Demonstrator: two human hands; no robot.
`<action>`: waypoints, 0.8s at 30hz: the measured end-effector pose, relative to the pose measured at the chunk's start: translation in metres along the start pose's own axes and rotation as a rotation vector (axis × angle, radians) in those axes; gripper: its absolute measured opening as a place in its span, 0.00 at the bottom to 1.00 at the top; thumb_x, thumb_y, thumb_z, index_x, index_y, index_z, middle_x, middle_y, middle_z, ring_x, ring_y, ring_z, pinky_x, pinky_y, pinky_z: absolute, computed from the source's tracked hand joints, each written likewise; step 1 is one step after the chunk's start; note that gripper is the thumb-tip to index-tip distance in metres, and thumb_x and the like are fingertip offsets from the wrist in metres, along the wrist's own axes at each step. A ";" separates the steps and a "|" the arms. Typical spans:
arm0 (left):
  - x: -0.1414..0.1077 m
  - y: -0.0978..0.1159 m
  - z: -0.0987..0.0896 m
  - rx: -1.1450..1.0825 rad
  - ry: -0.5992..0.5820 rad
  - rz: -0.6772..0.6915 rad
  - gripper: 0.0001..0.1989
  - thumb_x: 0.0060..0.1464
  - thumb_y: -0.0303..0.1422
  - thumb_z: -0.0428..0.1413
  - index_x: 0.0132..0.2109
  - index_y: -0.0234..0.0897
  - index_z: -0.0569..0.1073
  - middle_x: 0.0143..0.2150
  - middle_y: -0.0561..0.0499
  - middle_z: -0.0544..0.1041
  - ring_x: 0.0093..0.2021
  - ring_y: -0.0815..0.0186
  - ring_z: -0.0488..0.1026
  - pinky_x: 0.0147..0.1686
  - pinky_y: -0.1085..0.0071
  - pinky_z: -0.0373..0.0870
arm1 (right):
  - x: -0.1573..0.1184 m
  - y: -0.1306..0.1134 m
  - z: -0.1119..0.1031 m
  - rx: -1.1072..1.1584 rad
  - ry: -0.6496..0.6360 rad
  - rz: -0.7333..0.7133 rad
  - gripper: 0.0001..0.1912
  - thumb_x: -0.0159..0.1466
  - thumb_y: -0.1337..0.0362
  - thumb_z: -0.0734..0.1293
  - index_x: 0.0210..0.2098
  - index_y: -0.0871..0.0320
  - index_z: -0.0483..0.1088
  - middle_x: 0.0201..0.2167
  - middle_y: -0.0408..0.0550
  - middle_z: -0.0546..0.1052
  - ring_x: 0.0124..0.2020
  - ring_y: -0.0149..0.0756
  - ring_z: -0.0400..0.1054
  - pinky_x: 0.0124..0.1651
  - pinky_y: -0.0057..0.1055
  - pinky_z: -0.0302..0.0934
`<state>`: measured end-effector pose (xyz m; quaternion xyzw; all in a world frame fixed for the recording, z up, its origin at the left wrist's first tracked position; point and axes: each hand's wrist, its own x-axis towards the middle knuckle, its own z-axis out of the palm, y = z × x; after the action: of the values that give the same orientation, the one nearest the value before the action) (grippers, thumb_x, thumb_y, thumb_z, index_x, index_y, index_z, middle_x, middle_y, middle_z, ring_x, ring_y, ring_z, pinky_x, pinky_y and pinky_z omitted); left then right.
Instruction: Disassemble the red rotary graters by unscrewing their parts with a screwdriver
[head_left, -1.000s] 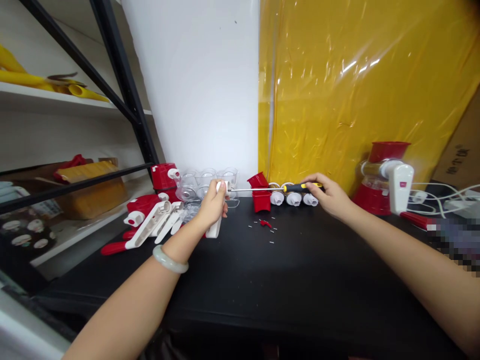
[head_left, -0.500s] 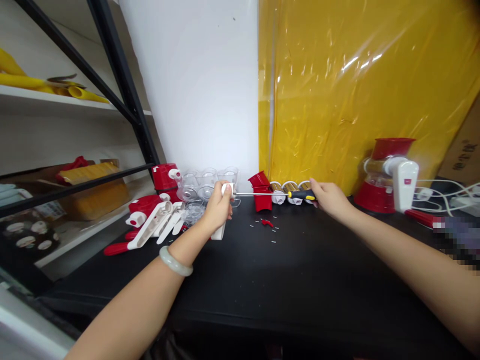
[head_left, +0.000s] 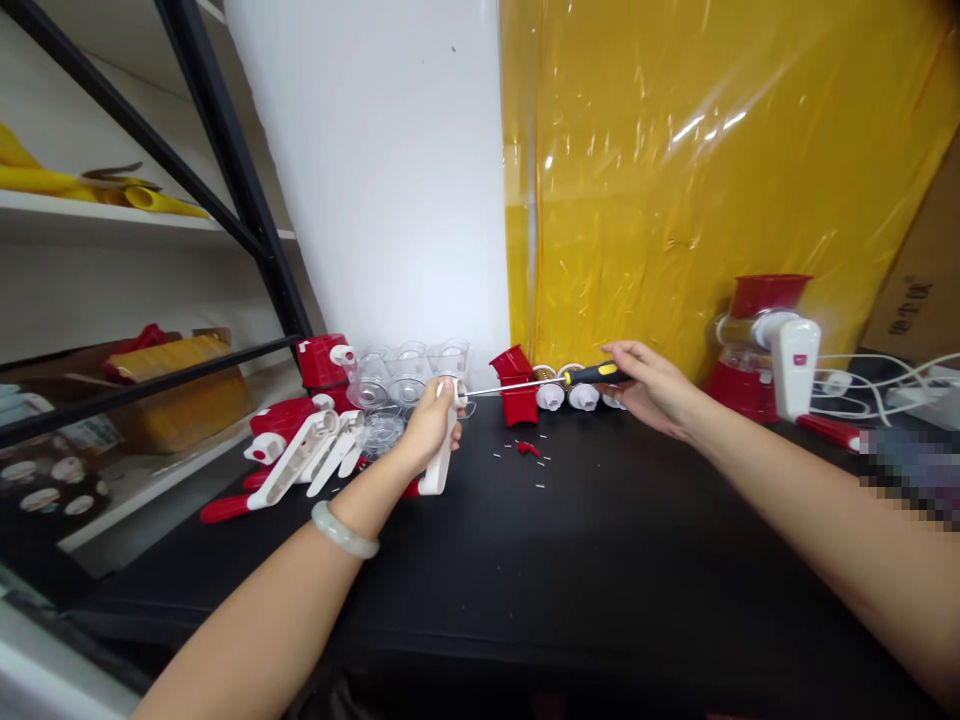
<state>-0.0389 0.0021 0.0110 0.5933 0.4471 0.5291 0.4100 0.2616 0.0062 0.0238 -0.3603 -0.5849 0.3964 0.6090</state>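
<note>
Standing at far left, a shelf (head_left: 75, 208) bears yellow tubes (head_left: 154, 200) above a box (head_left: 184, 395). Beside it, on the black table (head_left: 600, 570), lie a hollow crank (head_left: 289, 465), white covers (head_left: 337, 452) and red housings (head_left: 286, 413); clear cups (head_left: 409, 360) stand in a row near the white panel (head_left: 382, 180). Left of centre, the left hand (head_left: 433, 428), a pale bangle (head_left: 345, 531) on its wrist, is closed round a white crank (head_left: 436, 474), thumb on the upper end, fingers curled about the far side. The screwdriver (head_left: 592, 374) spans the gap between both hands, shaft reaching the white crank's upper end; tip contact is too small to verify. Behind the shaft sits a red hopper (head_left: 519, 405); nearer lie a red clip (head_left: 528, 448) and scattered pins (head_left: 540, 486). White-ended drums (head_left: 583, 398) line up behind the screwdriver. The right hand (head_left: 656, 390) is at its butt, fingers parted above and below; whether they pinch it cannot be determined. Further right, a red-and-white grinder (head_left: 742, 392) stands upright, cables (head_left: 885, 402) beside it.
</note>
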 end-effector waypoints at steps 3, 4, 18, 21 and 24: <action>-0.004 -0.004 0.006 0.173 0.013 0.083 0.16 0.58 0.50 0.46 0.42 0.41 0.61 0.28 0.57 0.66 0.15 0.74 0.63 0.11 0.79 0.61 | 0.002 0.003 -0.009 -0.253 0.068 0.190 0.30 0.57 0.33 0.58 0.23 0.56 0.63 0.11 0.43 0.64 0.13 0.33 0.60 0.15 0.30 0.54; -0.005 -0.005 0.007 0.197 0.014 0.097 0.17 0.58 0.50 0.46 0.42 0.41 0.61 0.28 0.56 0.66 0.15 0.74 0.64 0.11 0.79 0.61 | 0.003 0.004 -0.013 -0.349 0.081 0.193 0.31 0.57 0.33 0.58 0.20 0.56 0.62 0.09 0.42 0.60 0.11 0.30 0.55 0.14 0.28 0.49; -0.005 0.004 0.005 -0.057 -0.063 -0.195 0.14 0.59 0.47 0.45 0.39 0.42 0.60 0.26 0.58 0.64 0.14 0.75 0.59 0.11 0.79 0.57 | 0.005 0.000 -0.018 -0.188 -0.016 -0.182 0.24 0.52 0.46 0.72 0.41 0.50 0.65 0.33 0.42 0.72 0.31 0.34 0.69 0.35 0.32 0.65; -0.007 -0.001 0.008 0.037 -0.038 -0.083 0.14 0.60 0.48 0.45 0.40 0.42 0.60 0.28 0.57 0.64 0.15 0.75 0.61 0.11 0.79 0.58 | 0.004 -0.002 -0.016 -0.253 0.015 0.043 0.28 0.58 0.34 0.58 0.30 0.54 0.65 0.19 0.44 0.70 0.18 0.35 0.65 0.21 0.32 0.59; -0.007 -0.005 0.009 0.133 -0.027 -0.015 0.15 0.59 0.49 0.46 0.41 0.42 0.60 0.28 0.57 0.65 0.15 0.74 0.62 0.11 0.78 0.60 | 0.003 -0.005 -0.018 -0.451 0.024 0.069 0.31 0.59 0.33 0.55 0.20 0.54 0.61 0.10 0.40 0.60 0.11 0.30 0.54 0.16 0.30 0.47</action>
<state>-0.0306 -0.0032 0.0035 0.6229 0.4802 0.4872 0.3794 0.2799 0.0069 0.0290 -0.5117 -0.6387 0.2721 0.5061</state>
